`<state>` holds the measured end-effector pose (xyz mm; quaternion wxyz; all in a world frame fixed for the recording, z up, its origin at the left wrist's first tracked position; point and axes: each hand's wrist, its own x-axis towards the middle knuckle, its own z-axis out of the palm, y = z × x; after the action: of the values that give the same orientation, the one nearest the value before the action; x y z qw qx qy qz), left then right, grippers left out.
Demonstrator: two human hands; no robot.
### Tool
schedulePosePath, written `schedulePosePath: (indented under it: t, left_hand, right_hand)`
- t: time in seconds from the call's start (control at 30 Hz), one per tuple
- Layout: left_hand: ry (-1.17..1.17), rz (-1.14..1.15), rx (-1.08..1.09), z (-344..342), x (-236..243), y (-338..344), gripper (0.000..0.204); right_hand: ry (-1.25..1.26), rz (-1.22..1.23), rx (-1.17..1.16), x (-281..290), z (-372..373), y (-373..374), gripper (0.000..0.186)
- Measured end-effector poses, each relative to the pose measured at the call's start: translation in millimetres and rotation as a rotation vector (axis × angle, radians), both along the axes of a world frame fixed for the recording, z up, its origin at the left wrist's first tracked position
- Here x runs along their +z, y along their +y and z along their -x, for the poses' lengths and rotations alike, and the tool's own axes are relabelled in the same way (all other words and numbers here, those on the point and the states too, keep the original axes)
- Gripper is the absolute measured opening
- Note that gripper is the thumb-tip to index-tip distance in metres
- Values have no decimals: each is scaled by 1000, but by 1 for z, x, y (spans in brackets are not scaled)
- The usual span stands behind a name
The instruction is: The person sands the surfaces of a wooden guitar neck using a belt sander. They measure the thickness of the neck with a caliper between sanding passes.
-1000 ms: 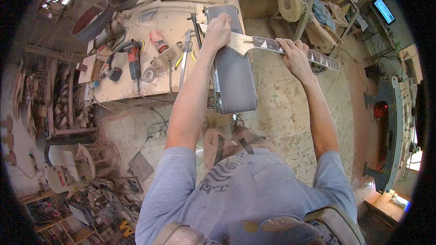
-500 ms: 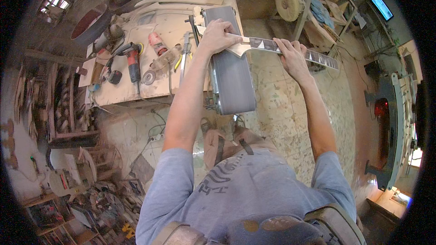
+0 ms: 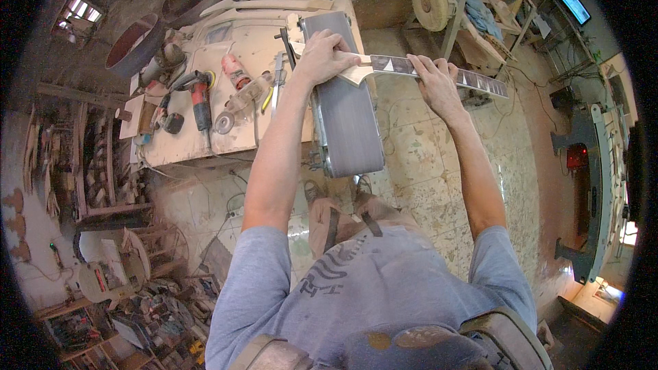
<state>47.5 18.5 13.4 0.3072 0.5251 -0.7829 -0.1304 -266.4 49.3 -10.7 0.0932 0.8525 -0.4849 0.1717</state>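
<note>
A guitar neck (image 3: 380, 64) with a pale headstock and a dark fretboard with light inlays lies crosswise over a belt sander (image 3: 348, 130). Its headstock end is on the grey belt, and the fretboard reaches out past the right side. My left hand (image 3: 329, 58) is closed over the headstock, pressing it from above, with the thumb toward the fretboard. Farther along, my right hand (image 3: 436, 85) grips the fretboard, fingers over its far edge. The headstock's underside is hidden.
Left of the sander, a workbench (image 3: 240, 140) carries a red angle grinder (image 3: 201, 99), another red power tool (image 3: 235, 68) and yellow-handled pliers (image 3: 267, 101). A round buffing wheel (image 3: 430, 4) stands at the far right. Cables run across the tiled floor (image 3: 425, 178).
The free end of the guitar neck has risen slightly in the picture, and my right hand with it. Both hands keep their hold. The whole view has shifted a little.
</note>
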Motion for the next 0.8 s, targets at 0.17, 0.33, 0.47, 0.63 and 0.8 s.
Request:
schedulePosePath:
  t: [0.17,0.33,0.47,0.63,0.8]
  left_hand:
    - [17,-33,-34,-3,-2,-1,39]
    - [-26,9,-59,-1,-2,-2,39]
    - [13,62,-118,7,-5,-5,37]
    - [-3,61,-146,16,-4,-3,32]
    - [-9,65,-183,18,-6,-3,33]
  right_hand:
    - [29,-5,-6,-5,3,3,60]
    - [-14,10,-9,-3,3,13,60]
    - [-21,-40,-27,3,10,25,60]
    - [-22,-68,-17,14,18,34,65]
    - [-39,-142,-2,23,20,47,66]
